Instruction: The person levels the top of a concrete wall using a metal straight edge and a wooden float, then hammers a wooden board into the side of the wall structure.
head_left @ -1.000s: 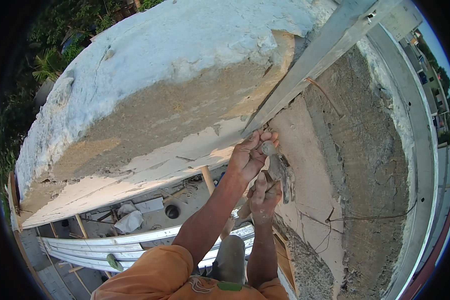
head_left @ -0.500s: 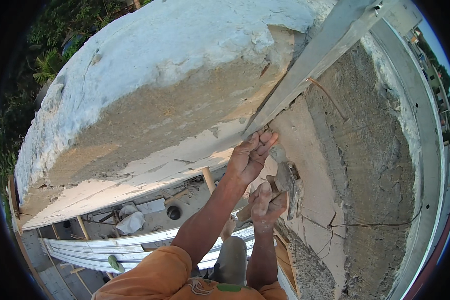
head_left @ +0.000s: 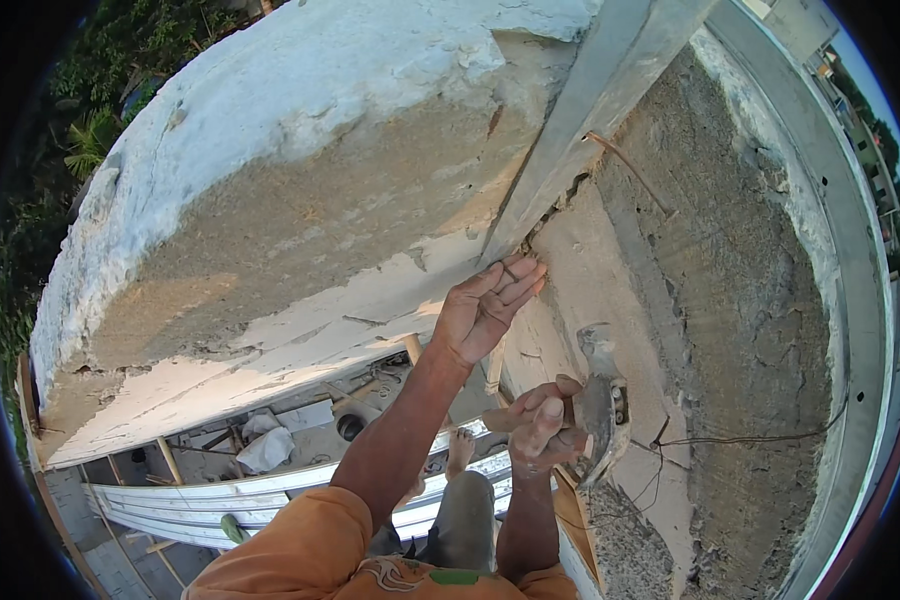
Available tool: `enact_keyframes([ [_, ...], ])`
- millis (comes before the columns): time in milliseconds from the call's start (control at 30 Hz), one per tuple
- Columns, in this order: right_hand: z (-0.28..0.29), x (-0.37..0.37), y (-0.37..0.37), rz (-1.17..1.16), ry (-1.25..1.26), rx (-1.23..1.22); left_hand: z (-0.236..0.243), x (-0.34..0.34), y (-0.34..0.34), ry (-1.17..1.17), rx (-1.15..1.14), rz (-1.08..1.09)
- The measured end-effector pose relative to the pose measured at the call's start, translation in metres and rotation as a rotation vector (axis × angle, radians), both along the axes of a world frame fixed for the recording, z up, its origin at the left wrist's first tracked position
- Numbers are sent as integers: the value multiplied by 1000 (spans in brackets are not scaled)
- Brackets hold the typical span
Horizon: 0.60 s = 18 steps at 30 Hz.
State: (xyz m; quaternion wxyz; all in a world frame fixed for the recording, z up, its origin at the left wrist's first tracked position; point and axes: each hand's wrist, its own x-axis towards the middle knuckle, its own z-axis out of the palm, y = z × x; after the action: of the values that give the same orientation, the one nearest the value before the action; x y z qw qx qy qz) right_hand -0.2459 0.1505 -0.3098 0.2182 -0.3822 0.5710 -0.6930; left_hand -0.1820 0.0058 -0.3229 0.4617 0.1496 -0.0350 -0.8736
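Note:
My left hand (head_left: 480,310) reaches up to the lower end of a grey metal profile (head_left: 595,110) set in the corner between two rough concrete faces. Its thumb and forefinger pinch together there, with the other fingers half stretched; what they hold is too small to make out. Lower down, my right hand (head_left: 545,425) is closed around the wooden handle of a hammer (head_left: 610,420). The hammer's worn grey metal head is close to the right-hand face, and its handle end sticks out left of my fist.
A rusty bar (head_left: 630,172) juts out beside the profile, and a thin wire (head_left: 750,440) crosses the right face. Far below lie long ribbed metal sheets (head_left: 200,510), a white bag (head_left: 266,450) and a dark bucket (head_left: 350,425). Wooden posts (head_left: 168,459) stand under the left slab.
My right hand and the hammer have swung down and to the right, away from the profile's end. My left hand stays at that end, shifted slightly left in the picture with the view.

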Motion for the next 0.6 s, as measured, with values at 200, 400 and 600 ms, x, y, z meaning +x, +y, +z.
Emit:
enact_keyframes([
  [200, -30, -7, -14, 149, 455, 299, -9, 1, 6, 39, -92, -77],
  [400, -22, 14, 41, 88, -420, 303, 5, 6, 10, -19, 6, 26],
  [600, -55, 31, 124, 159, -469, 656, 91, 71, 69, -797, -346, -144],
])
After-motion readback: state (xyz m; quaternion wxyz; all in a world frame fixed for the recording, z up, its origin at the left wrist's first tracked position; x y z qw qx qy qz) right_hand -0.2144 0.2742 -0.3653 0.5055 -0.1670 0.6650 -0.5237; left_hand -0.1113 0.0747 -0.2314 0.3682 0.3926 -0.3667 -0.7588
